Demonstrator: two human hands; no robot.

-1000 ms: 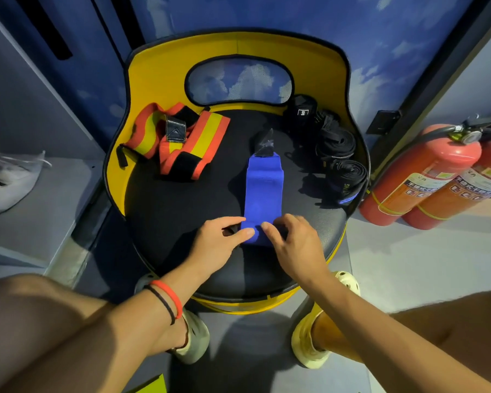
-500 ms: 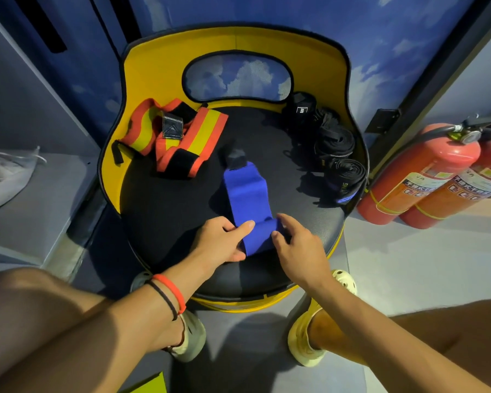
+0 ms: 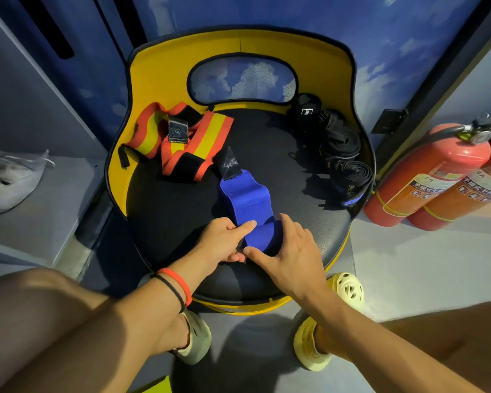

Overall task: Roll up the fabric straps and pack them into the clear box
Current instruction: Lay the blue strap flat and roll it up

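Two hands winding a blue fabric strap on a chair seat

Head view: the strap is lying on the round black padded seat of a yellow-backed chair. Its near end is already wound into a short roll toward the seat's front. Its free length is buckling in a wave and slanting away to a black tab at the far end.

The left hand is pinching the roll's left side, with the forefinger lying across the top and the thumb tucking underneath. The right hand is cupping the roll's right side, with the thumb on the near face and the fingers curling over the far one.

An orange-and-yellow striped fabric strap is lying unrolled at the seat's back left. Black rolled straps are sitting along its back right edge. Two red fire extinguishers are leaning together on the floor to the right. The clear box is not showing anywhere.

The main risk seems to be a crooked roll. The free length is running off at an angle, so further turns may be creeping sideways into a cone that packs badly. The slack wave could also be getting wound in as a loose fold. If either pinch is easing, the springy turns may start uncoiling. The roll is working close to the front of the seat, so a slip could be sending it to the floor.
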